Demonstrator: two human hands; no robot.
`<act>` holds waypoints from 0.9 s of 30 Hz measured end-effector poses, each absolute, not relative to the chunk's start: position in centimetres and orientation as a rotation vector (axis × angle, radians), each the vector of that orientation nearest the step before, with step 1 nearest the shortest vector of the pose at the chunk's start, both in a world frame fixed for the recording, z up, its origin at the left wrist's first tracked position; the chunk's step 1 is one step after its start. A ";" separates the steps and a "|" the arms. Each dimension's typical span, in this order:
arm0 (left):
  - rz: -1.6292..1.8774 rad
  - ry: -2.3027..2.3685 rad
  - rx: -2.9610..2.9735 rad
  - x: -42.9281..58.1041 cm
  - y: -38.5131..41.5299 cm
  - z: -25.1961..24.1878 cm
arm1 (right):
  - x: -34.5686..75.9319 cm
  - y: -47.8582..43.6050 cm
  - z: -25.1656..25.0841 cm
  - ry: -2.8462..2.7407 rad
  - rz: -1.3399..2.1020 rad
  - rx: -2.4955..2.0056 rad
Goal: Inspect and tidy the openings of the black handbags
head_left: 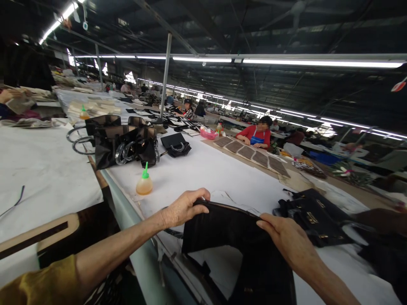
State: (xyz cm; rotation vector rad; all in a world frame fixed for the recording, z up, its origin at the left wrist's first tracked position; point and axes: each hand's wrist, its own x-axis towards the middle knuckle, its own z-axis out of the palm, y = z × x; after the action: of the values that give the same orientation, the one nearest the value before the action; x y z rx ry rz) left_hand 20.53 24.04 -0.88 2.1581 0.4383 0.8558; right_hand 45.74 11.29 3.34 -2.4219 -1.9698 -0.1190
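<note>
In the head view a black handbag [225, 224] is held up at the near edge of the white-covered table [222, 169]. My left hand [184, 207] pinches the left end of its upper edge, thumb on the near side. Further right along that same edge, my right hand [288, 239] grips it between thumb and fingers. The black material curves down between and below the hands, with a pale area showing through its middle. A squeeze bottle [144, 184] with a green nozzle and amber liquid stands beyond my left hand. The bag's lower part runs out of view.
Several black handbags [110, 144] with ring handles stand at the table's left edge. One small black bag [176, 145] lies beside them. More black bags [313, 214] lie at right. Brown panels [251, 154] are laid out before a person in red [259, 133].
</note>
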 end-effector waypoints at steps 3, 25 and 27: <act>0.903 0.495 2.241 20.7 23.8 -1.4 | 46.0 11.4 3.1 -1.968 -0.136 -2.407; 1.106 0.428 2.492 20.9 23.4 -1.8 | 45.1 11.3 3.7 -1.964 -0.248 -2.441; 1.117 0.418 2.530 20.9 23.5 -1.9 | 45.1 11.3 3.7 -1.973 -0.220 -2.455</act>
State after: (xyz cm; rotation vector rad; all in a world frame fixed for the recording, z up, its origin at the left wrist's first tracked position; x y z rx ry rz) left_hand 20.93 23.52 -1.94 2.5295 0.4177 1.1174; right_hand 45.09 11.31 3.74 -2.4551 -1.9733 -0.2204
